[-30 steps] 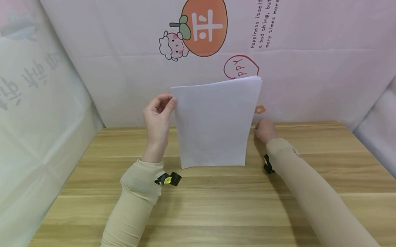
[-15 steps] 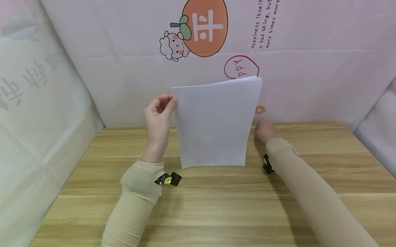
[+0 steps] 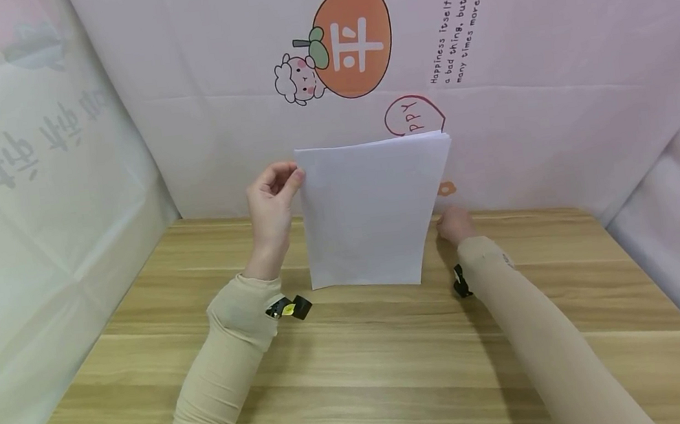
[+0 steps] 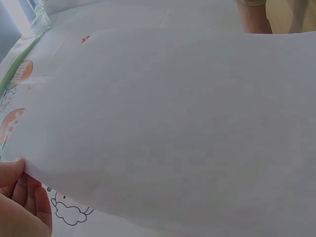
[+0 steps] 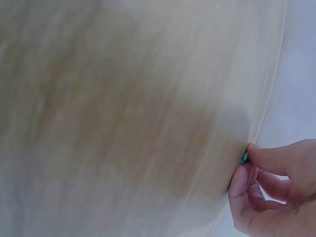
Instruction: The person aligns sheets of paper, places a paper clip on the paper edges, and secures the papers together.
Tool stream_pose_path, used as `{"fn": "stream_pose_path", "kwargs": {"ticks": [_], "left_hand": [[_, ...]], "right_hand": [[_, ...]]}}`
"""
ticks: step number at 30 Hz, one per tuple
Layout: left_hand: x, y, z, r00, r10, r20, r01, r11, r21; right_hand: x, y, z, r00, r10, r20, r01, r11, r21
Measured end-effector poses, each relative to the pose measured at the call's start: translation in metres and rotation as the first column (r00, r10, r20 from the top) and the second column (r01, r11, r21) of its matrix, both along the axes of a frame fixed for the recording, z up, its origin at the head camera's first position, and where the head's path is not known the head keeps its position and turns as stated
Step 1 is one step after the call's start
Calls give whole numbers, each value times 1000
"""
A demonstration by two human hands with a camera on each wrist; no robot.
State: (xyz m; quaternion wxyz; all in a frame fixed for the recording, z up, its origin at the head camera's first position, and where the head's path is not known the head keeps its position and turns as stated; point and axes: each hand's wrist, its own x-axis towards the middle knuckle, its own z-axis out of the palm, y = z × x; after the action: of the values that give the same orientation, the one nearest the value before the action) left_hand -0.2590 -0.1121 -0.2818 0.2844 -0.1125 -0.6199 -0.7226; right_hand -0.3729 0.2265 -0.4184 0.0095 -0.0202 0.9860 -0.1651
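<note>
Several white paper sheets are held upright in the head view, their top right corners slightly fanned apart. My left hand pinches their upper left edge between thumb and fingers. In the left wrist view the paper fills most of the picture, with the left hand at its lower left corner. Right of the sheets, near the table's back edge, is my right hand. The right wrist view shows this hand pinching a small shiny green thing, mostly hidden by the fingers; its kind is unclear.
The wood-grain table stretches in front of me. A printed white cloth hangs behind it, with more white cloth along the sides. Each wrist wears a small black camera, like the left wrist camera.
</note>
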Motion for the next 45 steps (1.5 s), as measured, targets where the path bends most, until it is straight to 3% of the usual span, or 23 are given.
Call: {"fn": "stream_pose_path", "kwargs": {"ticks": [10, 16, 21, 30, 34, 39, 45], "left_hand": [[0, 1, 0, 1000, -2, -8, 2, 1000, 10], [0, 2, -2, 1000, -9, -1, 9, 1000, -3], [0, 2, -2, 1000, -3, -4, 3, 1000, -2], [0, 2, -3, 1000, 3, -7, -2, 1000, 19], [1, 2, -2, 1000, -1, -8, 1, 1000, 20], [1, 2, -2, 1000, 1, -4, -1, 1000, 25], [1, 2, -2, 1000, 3, -1, -3, 1000, 17]], "right_hand": [[3, 0, 3, 999, -9, 51, 12, 998, -61], [5, 5, 1, 999, 50, 6, -49, 995, -87], [6, 10, -1, 997, 79, 16, -77, 992, -100], [13, 10, 1, 995, 37, 97, -23, 989, -148], [17, 10, 2, 995, 20, 95, -2, 983, -182], [21, 11, 2, 996, 2, 85, 21, 964, -264], [26, 16, 2, 995, -21, 99, 60, 908, -415]]}}
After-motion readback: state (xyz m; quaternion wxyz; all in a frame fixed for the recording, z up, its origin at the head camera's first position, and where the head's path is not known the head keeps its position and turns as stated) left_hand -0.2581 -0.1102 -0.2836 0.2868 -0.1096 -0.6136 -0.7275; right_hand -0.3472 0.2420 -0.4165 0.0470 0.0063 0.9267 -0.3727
